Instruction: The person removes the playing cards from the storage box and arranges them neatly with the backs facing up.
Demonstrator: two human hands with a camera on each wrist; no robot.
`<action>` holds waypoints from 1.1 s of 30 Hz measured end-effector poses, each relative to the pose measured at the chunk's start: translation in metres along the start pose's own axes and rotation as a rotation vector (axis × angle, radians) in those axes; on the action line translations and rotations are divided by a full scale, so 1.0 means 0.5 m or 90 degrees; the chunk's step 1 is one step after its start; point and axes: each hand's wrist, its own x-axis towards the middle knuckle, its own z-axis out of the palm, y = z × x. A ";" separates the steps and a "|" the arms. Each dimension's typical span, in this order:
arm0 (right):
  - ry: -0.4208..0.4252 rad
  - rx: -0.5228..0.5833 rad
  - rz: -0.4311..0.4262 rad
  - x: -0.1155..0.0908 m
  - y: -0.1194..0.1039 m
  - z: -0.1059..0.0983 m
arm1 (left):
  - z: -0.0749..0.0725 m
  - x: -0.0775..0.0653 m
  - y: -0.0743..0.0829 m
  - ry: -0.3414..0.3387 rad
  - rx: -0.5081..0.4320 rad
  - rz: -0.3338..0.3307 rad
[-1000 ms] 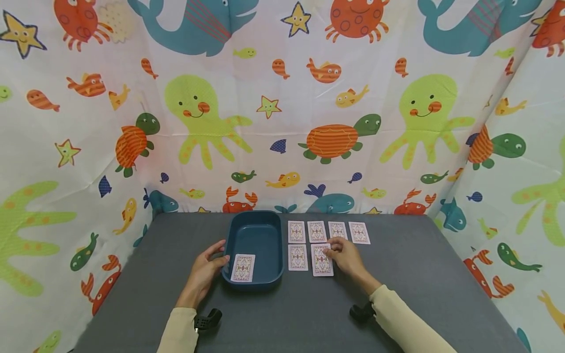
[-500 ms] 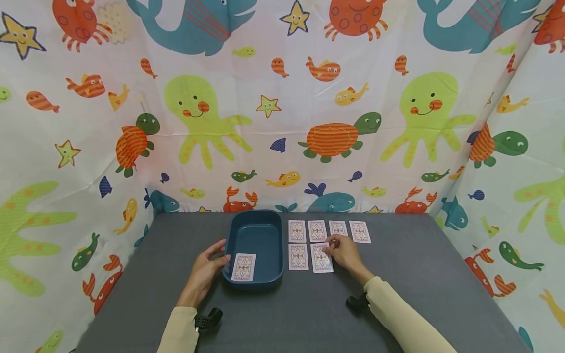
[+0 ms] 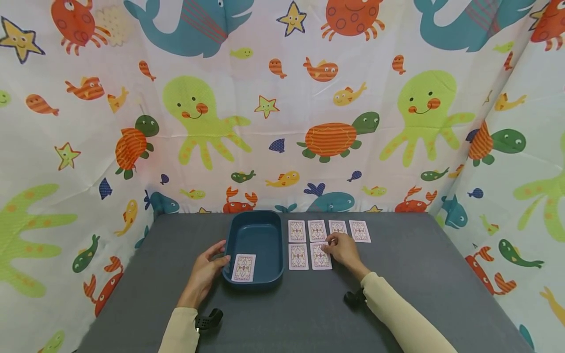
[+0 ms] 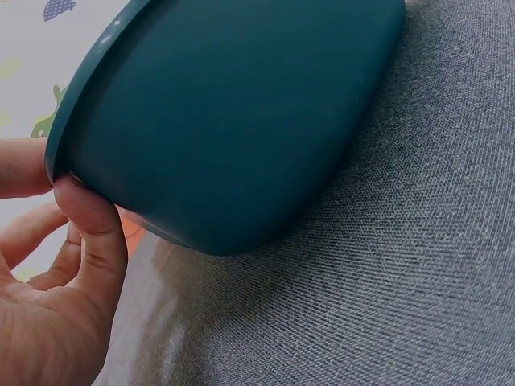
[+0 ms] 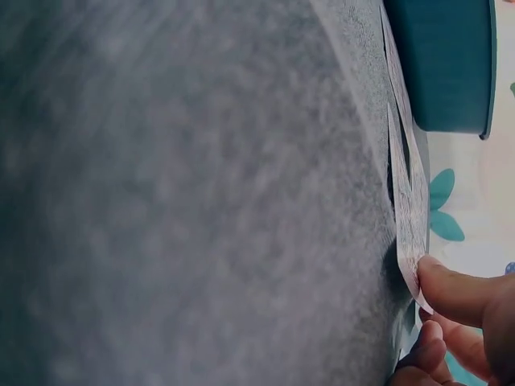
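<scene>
My left hand (image 3: pixel 205 272) grips the left rim of a dark teal plastic tray (image 3: pixel 282 245), thumb and finger pinching the edge in the left wrist view. Inside the tray, at its front left, lies a face-down playing card (image 3: pixel 243 267) with an ornate back. To the tray's right, my right hand (image 3: pixel 346 251) pinches the upper right part of another playing card (image 3: pixel 320 260), face down in the front row. In the right wrist view the thumb presses on this card (image 5: pixel 412 241), whose held end is bent up slightly. A second front-row card (image 3: pixel 298 257) lies just left of it.
Behind the held card runs a back row of several face-down cards (image 3: pixel 296 231), partly covered by my right hand. They lie on a grey cloth-covered table (image 3: pixel 282 323). A curtain (image 3: pixel 247 186) with sea animals hangs along the back and sides.
My right hand has shifted slightly back and left with the pinched card, whose lower edge now lines up with the neighbouring card. The left hand and tray have stayed in place.
</scene>
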 end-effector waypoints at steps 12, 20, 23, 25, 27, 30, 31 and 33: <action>0.012 -0.026 -0.005 -0.002 -0.003 0.000 | 0.002 0.001 0.001 0.001 0.000 0.004; 0.017 0.022 0.011 -0.016 -0.005 -0.005 | 0.004 0.004 -0.004 0.001 0.008 0.001; 0.022 0.037 0.010 -0.023 -0.011 -0.007 | 0.002 0.004 -0.003 0.002 0.007 0.002; 0.026 0.042 0.008 -0.026 -0.016 -0.008 | 0.001 0.004 -0.003 0.003 0.002 0.002; 0.029 0.050 0.006 -0.029 -0.023 -0.011 | 0.000 0.004 -0.003 0.003 0.000 0.003; 0.037 0.065 -0.003 -0.036 -0.036 -0.019 | -0.001 0.004 -0.005 0.005 -0.004 0.000; 0.038 0.069 -0.006 -0.039 -0.042 -0.022 | -0.001 0.004 -0.005 0.003 -0.002 0.001; 0.039 0.075 -0.009 -0.045 -0.054 -0.030 | -0.001 0.004 -0.005 0.003 -0.002 0.000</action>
